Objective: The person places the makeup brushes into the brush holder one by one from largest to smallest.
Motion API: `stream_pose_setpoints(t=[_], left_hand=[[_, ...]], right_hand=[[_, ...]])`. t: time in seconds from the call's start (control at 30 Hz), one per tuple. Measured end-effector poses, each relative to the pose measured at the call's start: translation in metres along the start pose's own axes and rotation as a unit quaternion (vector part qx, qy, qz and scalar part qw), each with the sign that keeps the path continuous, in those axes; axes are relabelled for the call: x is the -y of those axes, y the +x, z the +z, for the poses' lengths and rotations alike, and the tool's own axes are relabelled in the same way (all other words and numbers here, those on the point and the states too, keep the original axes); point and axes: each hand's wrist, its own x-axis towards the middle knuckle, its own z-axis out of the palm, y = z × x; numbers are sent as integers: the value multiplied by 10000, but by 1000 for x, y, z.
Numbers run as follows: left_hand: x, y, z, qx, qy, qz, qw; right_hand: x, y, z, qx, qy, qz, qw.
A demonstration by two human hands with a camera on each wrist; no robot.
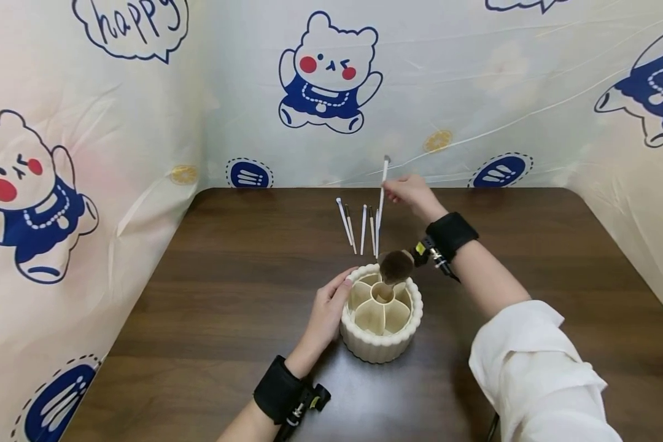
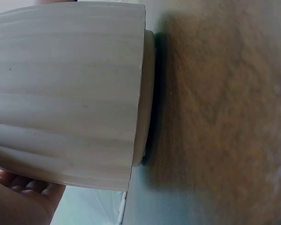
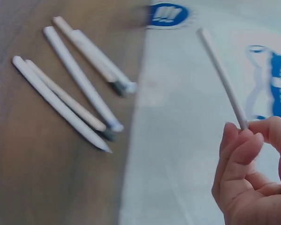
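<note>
Curled around the left side of a cream, round, fluted organizer (image 1: 381, 347), the left hand's (image 1: 326, 302) grip holds it on the brown wood-grain tabletop (image 1: 210, 294). One large brush with fluffy dark bristles (image 1: 396, 267) stands in the organizer's round central compartment. Just beyond, five slim, pale-handled brushes (image 1: 363, 230) lie on the tabletop — roughly side by side. Farther back, the right hand's (image 1: 414, 193) grip is narrow — thumb and fingers pinching a slim white-handled brush (image 1: 385, 172), raised off the tabletop. Behind hangs a pale sheet (image 1: 243, 92) printed with blue-dressed bears (image 1: 329, 73).
</note>
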Motion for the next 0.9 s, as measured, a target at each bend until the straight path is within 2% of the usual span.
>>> stream_pose_setpoints(t=[0.13, 0.27, 0.47, 0.57, 0.67, 0.9], left_hand=[[0, 0, 0, 9, 4, -24, 10000], [-1, -1, -1, 25, -3, 8, 10000], [-1, 0, -1, 50, 63, 57, 10000], [-1, 1, -1, 32, 44, 45, 10000], [0, 2, -1, 18, 18, 61, 10000], [0, 1, 0, 15, 38, 27, 10000]], right_hand=[[14, -26, -24, -25, 495, -149, 9987], [21, -59, -43, 14, 849, -475, 9953], [24, -114, -60, 100, 437, -797, 9958], [20, -136, -63, 127, 200, -919, 9955], [11, -153, -61, 233, 207, -1057, 9939], [-18, -175, -40, 452, -32, -1097, 9929]])
